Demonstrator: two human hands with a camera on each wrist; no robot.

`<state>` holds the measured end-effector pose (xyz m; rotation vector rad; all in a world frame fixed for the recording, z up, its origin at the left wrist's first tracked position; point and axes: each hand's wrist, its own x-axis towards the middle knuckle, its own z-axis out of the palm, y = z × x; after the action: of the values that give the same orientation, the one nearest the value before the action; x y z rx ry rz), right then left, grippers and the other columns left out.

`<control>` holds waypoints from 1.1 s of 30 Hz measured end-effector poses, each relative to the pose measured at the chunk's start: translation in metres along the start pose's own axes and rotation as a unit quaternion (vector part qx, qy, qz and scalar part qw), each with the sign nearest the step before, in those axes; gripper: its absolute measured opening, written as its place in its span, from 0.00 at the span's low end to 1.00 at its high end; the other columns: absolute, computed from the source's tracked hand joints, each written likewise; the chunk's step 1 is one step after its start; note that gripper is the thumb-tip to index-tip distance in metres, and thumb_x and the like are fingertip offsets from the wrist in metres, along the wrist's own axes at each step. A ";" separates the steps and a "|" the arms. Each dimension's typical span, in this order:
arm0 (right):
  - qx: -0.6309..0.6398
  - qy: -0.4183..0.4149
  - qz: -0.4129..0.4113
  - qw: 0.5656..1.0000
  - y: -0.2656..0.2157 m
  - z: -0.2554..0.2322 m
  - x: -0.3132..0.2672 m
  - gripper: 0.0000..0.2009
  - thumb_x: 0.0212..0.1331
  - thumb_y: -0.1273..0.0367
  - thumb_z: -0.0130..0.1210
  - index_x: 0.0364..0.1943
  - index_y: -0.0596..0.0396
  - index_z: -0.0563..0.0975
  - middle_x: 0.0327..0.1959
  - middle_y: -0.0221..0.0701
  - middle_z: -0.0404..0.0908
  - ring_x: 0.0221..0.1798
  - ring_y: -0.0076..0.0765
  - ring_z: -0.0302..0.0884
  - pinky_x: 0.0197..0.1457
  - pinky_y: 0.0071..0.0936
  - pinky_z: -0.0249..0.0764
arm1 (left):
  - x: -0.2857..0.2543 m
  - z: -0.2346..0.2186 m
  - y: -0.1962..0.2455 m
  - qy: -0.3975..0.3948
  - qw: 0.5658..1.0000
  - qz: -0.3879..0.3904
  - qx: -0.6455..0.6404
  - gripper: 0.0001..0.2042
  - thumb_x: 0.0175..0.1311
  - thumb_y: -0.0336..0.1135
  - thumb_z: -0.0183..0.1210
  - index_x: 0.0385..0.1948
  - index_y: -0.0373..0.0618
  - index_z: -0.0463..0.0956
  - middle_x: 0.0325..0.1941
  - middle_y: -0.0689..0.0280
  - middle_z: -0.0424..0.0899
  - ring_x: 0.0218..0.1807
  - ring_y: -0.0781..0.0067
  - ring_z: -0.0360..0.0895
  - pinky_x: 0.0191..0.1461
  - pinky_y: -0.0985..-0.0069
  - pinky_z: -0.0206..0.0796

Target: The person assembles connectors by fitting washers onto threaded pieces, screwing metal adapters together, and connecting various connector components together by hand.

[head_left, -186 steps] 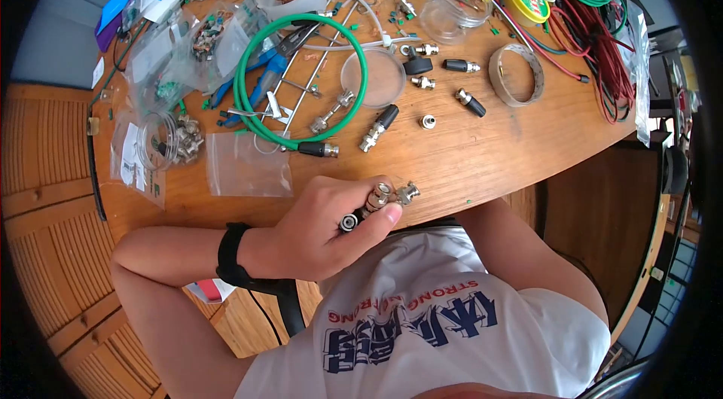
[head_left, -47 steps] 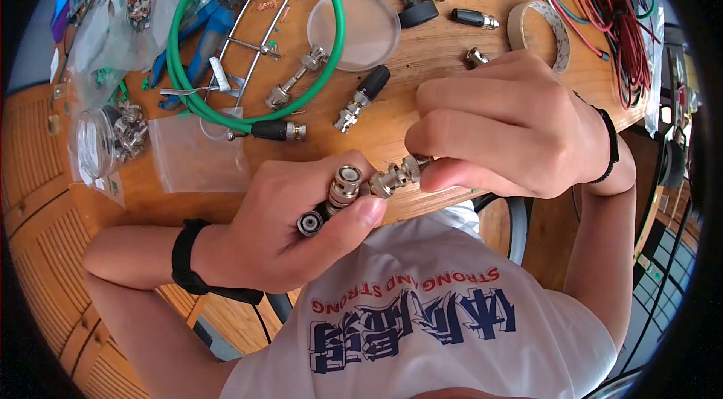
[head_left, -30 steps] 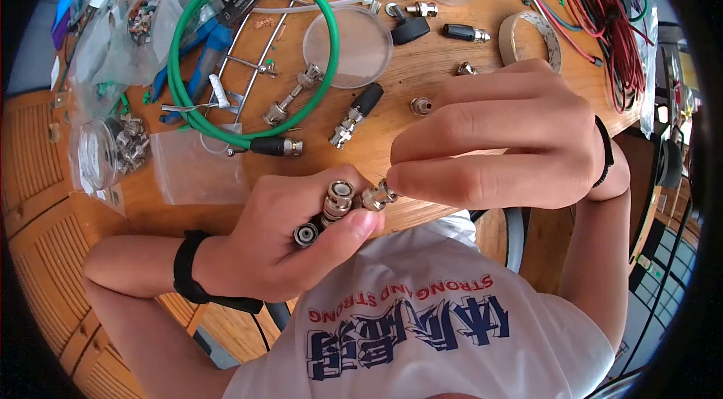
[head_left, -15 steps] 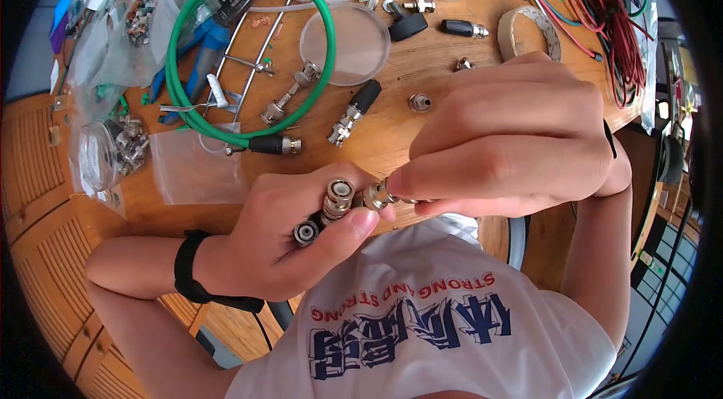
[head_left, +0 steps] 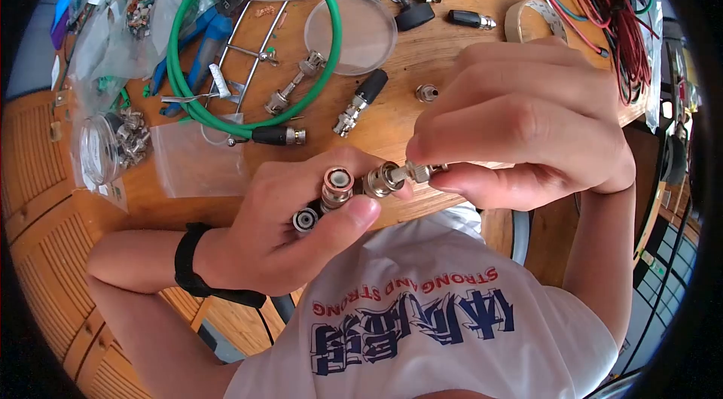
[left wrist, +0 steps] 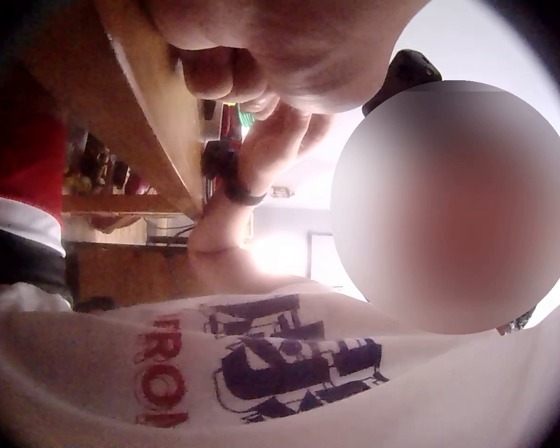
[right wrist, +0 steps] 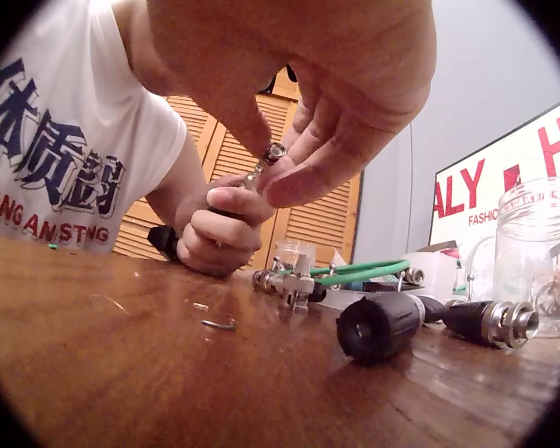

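My left hand [head_left: 279, 218] grips several metal BNC connectors. One BNC connector [head_left: 338, 181] stands up beside the thumb, and a dark-bodied one [head_left: 305, 220] pokes out below it. A third, silver connector [head_left: 382, 181] sticks out past the thumb toward the right. Between thumb and fingers of my right hand [head_left: 527, 124] is a small knurled metal fitting [head_left: 422, 172], its narrow end right at the mouth of that third connector. The right wrist view shows the fitting [right wrist: 276, 152] pinched above the left hand [right wrist: 219, 238]. In the left wrist view the held connectors are hidden.
A green cable loop [head_left: 335, 38] with BNC ends lies over blue-handled pliers [head_left: 203, 49]. Loose connectors [head_left: 360, 104] and a clear round lid [head_left: 352, 34] lie ahead of the hands. A tape roll [head_left: 527, 21] and red cables [head_left: 629, 45] are at the right.
The right hand, out of sight below the table edge at first, came to the left hand's connectors. Over the last half second it shifted slightly right, exposing the narrow fitting between the hands.
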<state>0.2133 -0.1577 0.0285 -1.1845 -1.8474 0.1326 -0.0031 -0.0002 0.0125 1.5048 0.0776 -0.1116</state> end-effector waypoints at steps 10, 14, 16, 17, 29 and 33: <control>0.004 0.055 -0.047 0.997 0.002 0.007 -0.004 0.10 0.57 0.68 0.73 0.37 0.56 0.83 0.27 0.34 0.87 0.21 0.33 0.82 0.20 0.24 0.75 | -0.003 0.003 0.001 0.066 0.988 -0.059 -0.126 0.14 0.81 0.35 0.50 0.45 0.35 0.83 0.22 0.73 0.73 0.25 0.88 0.64 0.29 0.81 0.55; 0.020 0.053 -0.055 0.997 0.004 0.015 -0.009 0.10 0.56 0.70 0.73 0.36 0.58 0.83 0.26 0.36 0.86 0.21 0.31 0.81 0.20 0.23 0.75 | -0.001 0.000 0.000 -0.013 0.999 -0.028 -0.036 0.18 0.83 0.48 0.45 0.40 0.39 0.71 0.20 0.73 0.68 0.21 0.87 0.57 0.24 0.82 0.44; -0.006 0.073 -0.094 0.993 0.011 0.016 -0.011 0.10 0.54 0.71 0.73 0.36 0.59 0.83 0.28 0.37 0.86 0.20 0.31 0.81 0.19 0.23 0.74 | -0.002 0.003 0.001 0.029 0.996 -0.048 -0.065 0.12 0.79 0.34 0.52 0.40 0.36 0.82 0.21 0.71 0.74 0.24 0.87 0.65 0.29 0.79 0.56; -0.006 0.073 -0.096 0.993 0.010 0.017 -0.010 0.10 0.54 0.71 0.73 0.36 0.59 0.83 0.28 0.37 0.86 0.20 0.31 0.81 0.19 0.23 0.74 | -0.002 0.004 -0.002 0.029 0.996 -0.048 -0.064 0.12 0.79 0.34 0.52 0.40 0.36 0.82 0.21 0.71 0.74 0.24 0.87 0.65 0.29 0.79 0.56; 0.028 0.104 -0.100 0.989 0.011 0.025 -0.008 0.10 0.55 0.71 0.71 0.36 0.61 0.82 0.29 0.40 0.87 0.19 0.31 0.80 0.19 0.23 0.74 | 0.002 0.002 -0.003 -0.026 0.999 0.000 0.042 0.08 0.74 0.31 0.58 0.37 0.35 0.80 0.23 0.62 0.76 0.23 0.68 0.68 0.28 0.72 0.62; 0.018 0.088 -0.083 0.992 0.010 0.020 -0.008 0.11 0.55 0.70 0.73 0.36 0.61 0.83 0.28 0.39 0.87 0.20 0.32 0.80 0.18 0.24 0.71 | -0.001 0.004 0.000 0.000 0.999 -0.033 -0.024 0.08 0.75 0.31 0.57 0.40 0.36 0.81 0.25 0.65 0.79 0.25 0.76 0.71 0.31 0.73 0.65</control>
<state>0.2066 -0.1514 0.0062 -0.9812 -1.7706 -0.0314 -0.0038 -0.0040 0.0133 1.4538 0.1300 -0.1614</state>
